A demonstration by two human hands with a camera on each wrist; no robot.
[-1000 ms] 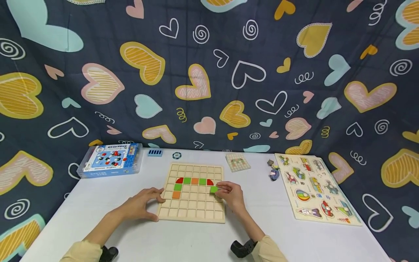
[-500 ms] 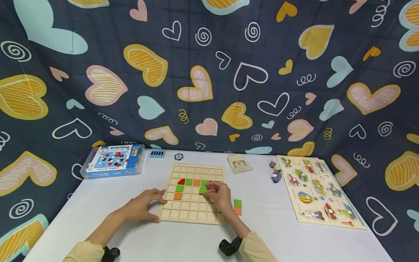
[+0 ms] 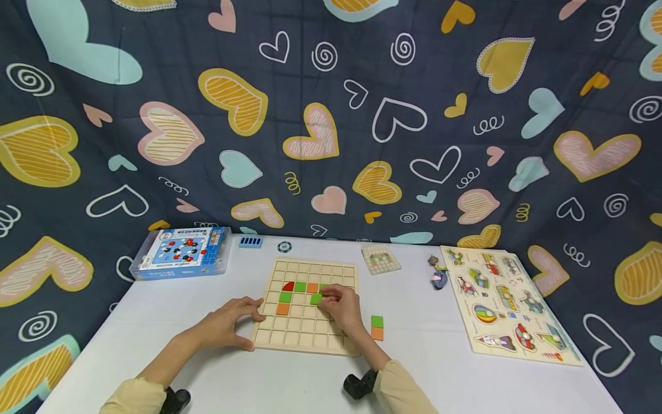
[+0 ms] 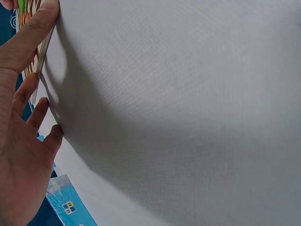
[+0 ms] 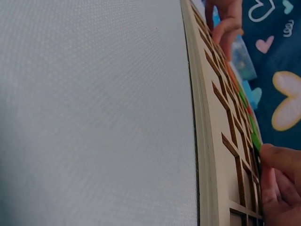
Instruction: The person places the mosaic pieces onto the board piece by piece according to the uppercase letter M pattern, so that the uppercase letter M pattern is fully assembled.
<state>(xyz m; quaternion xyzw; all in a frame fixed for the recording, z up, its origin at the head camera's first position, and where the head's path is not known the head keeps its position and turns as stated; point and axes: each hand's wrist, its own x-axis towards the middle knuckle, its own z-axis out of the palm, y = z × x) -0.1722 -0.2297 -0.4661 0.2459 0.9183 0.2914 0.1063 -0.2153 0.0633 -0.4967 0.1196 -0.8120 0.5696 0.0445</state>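
Note:
In the head view, a wooden grid board [image 3: 298, 329] lies on the table. A red rounded tile [image 3: 288, 286] and several green and orange square tiles sit in its cells. My right hand [image 3: 342, 309] is over the board's right half, pinching a green square tile [image 3: 316, 299] between thumb and fingertips at a cell below the top row of tiles. Its fingers hide that row's right end. My left hand [image 3: 227, 325] touches the board's left edge with spread fingers, the thumb at the near corner. The left wrist view shows the thumb [image 4: 29, 37] extended along that edge.
A green tile [image 3: 377, 322] and an orange tile [image 3: 377, 333] lie right of the board. A small pattern card [image 3: 381, 259], a small figure [image 3: 438, 279] and a picture puzzle board [image 3: 509, 305] are farther right. A boxed set [image 3: 181, 253] stands back left.
My right hand has moved left across the board with the green tile, uncovering the green and orange tiles on the table. My left hand stays at the board's edge. The head view shifts slightly.

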